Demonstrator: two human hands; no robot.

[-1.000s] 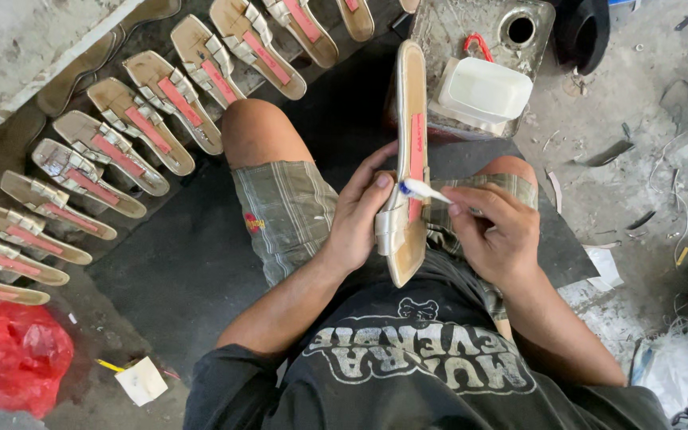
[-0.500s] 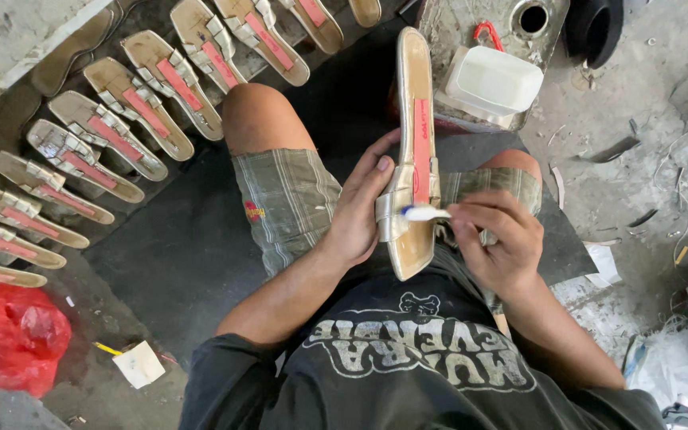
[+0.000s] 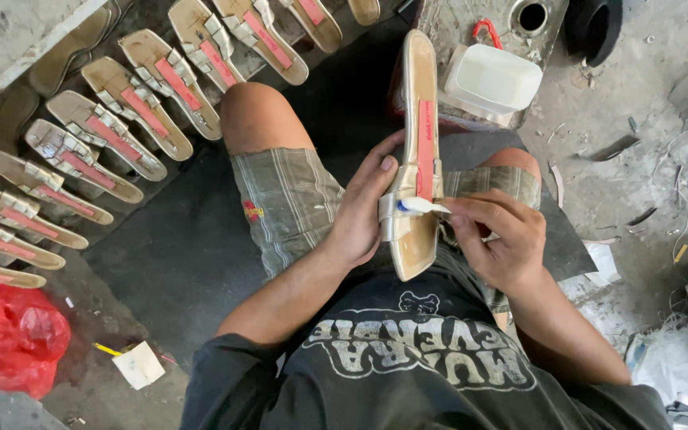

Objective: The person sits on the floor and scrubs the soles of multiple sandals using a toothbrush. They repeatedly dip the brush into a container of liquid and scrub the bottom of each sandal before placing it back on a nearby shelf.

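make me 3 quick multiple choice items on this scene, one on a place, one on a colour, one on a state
1. Where is the white tub?
A. on the grey block beyond the knees
B. on the red bag
C. in the left hand

2. What colour is the strip along the held sandal?
A. blue
B. red
C. green

3. How does the left hand stand?
A. open and flat on the floor
B. gripping the sandal's side
C. out of view

Answers:
1. A, the tub sits on the grey block above the knees.
2. B, a red strip runs down its insole.
3. B, its fingers wrap the sandal while the right hand holds a small white tool to it.
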